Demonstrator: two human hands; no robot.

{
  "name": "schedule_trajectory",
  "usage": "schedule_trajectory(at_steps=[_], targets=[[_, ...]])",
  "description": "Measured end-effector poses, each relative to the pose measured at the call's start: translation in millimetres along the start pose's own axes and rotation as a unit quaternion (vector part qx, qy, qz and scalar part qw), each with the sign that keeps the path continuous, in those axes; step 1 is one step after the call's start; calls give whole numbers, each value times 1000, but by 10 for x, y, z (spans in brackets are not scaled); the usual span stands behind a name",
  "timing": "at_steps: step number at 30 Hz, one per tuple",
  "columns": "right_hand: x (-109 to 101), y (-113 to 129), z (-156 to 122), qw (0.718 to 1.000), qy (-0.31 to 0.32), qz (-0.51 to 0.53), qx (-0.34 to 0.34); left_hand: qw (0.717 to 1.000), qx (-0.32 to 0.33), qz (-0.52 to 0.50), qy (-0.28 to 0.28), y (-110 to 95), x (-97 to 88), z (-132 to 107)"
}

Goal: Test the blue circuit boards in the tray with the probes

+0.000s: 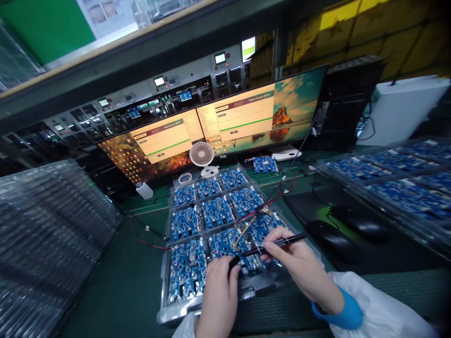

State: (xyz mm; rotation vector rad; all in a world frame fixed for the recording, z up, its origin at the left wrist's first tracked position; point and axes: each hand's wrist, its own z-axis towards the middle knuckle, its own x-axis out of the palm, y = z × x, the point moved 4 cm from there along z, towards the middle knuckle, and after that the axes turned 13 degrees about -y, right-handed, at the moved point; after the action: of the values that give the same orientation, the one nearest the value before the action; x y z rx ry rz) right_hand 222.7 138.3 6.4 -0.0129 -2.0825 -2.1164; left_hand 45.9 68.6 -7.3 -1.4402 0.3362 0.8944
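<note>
A slim black pen (282, 242) is pinched between the thumb and fingers of my right hand (299, 263), lying slantwise over the tray. At its left end, my left hand (220, 291) is closed on a short black piece that looks like the pen's cap (233, 263). Whether cap and pen are joined is hard to make out. Both hands are above the near edge of a clear plastic tray (165, 300), whose compartments hold several blue circuit boards (216, 211). Thin red and black wires (271, 202) and a yellow wire (244, 231) run across the boards.
Two lit monitors (243, 117) stand behind the tray, with a small white fan (201, 155), a tape roll (185, 178) and a white bottle (144, 190). Stacked clear trays (52, 234) rise at left. Two black mice (331, 239) and another board tray (405, 173) are at right.
</note>
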Motion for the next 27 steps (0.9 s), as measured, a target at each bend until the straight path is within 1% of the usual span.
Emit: schedule_trajectory(at_steps=[2,5,7,9,11,12,13,14,15,16,17,18,19,20,22,24,27], targets=[[32,-16,-27,999,37,-14,15,999,22,-3,28,-92,-3,-24],[57,-42,-129,993,112,-1,36,992,33,-27,117,-201,15,-110],[36,-15,-216,988,151,21,17,983,22,-62,169,-233,41,-189],[0,49,-289,982,185,27,-22,964,-8,-143,225,-260,92,-267],[-45,108,-317,977,207,20,-38,931,-47,-229,281,-302,143,-313],[-76,130,-306,977,210,11,-41,924,-49,-243,290,-327,148,-302],[-121,148,-276,978,203,-3,-50,933,-37,-230,272,-347,131,-258],[-183,162,-228,980,186,-20,-66,955,-15,-192,227,-356,92,-181],[-271,171,-165,984,152,-37,-87,977,7,-138,163,-355,35,-83],[-384,175,-91,987,105,-50,-111,992,20,-80,98,-343,-25,21],[-520,168,-16,989,50,-57,-130,998,18,-27,45,-318,-71,120],[-682,149,59,989,-22,-51,-139,1000,7,20,15,-287,-94,209],[-838,118,121,986,-79,-41,-143,998,-4,65,2,-259,-92,284],[-982,80,171,981,-123,-32,-146,994,-4,106,2,-246,-69,344],[-1223,-8,234,971,-189,-20,-148,984,15,176,9,-271,12,419],[-1382,-96,254,962,-231,-17,-145,970,37,240,13,-339,102,446],[-1487,-190,238,954,-266,-17,-137,945,62,319,40,-424,210,437]])
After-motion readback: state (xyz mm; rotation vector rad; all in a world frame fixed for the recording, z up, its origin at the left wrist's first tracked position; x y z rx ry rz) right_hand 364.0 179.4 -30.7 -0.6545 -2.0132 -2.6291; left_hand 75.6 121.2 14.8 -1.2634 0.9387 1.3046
